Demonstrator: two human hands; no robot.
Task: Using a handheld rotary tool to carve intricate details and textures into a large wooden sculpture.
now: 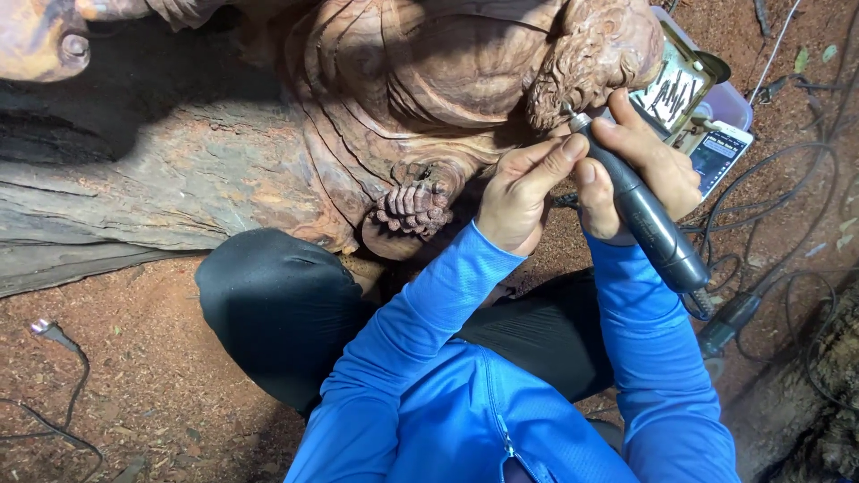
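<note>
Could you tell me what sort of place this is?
Probably a woodcarving workshop: a large carved wooden sculpture, a rotary carving tool in the right hand, and a tin of bits on the sawdust-strewn ground.
</note>
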